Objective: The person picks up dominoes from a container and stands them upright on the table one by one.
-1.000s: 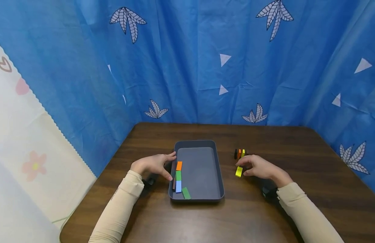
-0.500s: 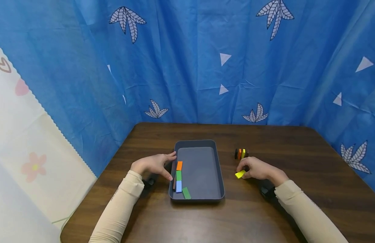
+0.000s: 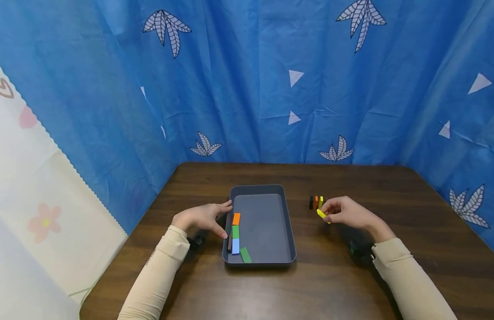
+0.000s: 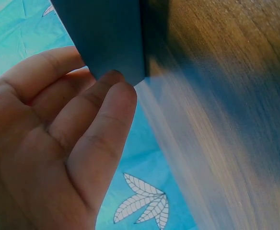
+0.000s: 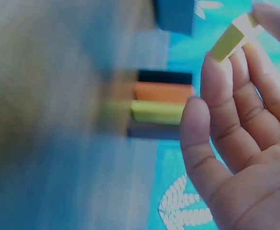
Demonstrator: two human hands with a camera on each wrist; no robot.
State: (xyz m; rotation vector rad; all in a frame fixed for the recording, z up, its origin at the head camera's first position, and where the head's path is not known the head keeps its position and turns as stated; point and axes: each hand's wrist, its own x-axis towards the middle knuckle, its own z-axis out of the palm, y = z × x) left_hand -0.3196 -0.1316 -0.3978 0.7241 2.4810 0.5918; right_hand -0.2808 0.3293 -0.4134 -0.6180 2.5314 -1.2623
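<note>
My right hand [image 3: 352, 214] pinches a yellow block [image 3: 323, 215] by thumb and fingertips, raised over the table and tilted. In the right wrist view that yellow block [image 5: 227, 44] sits between thumb and fingers. Just beyond stand several upright blocks in a row: black [image 3: 311, 202], orange [image 3: 316, 202], yellow [image 3: 320, 202] and a dark one [image 5: 152, 130]. My left hand [image 3: 201, 218] rests against the left side of a grey tray [image 3: 291, 231], thumb and fingers spread along it. In the left wrist view the fingertips touch the tray's wall [image 4: 111, 38].
Inside the tray, along its left wall, lie an orange block [image 3: 236, 218], a green block [image 3: 235, 231], a light blue block [image 3: 236, 246] and dark brown pieces [image 3: 229, 243]. Another green block [image 3: 245, 255] lies askew near the front. A blue curtain [image 3: 247, 89] hangs behind the table [image 3: 255, 293].
My right hand has closed its fingertips on the yellow block, tipped it up and lifted it off the table, moving back towards the standing row. The left hand has stayed at the tray.
</note>
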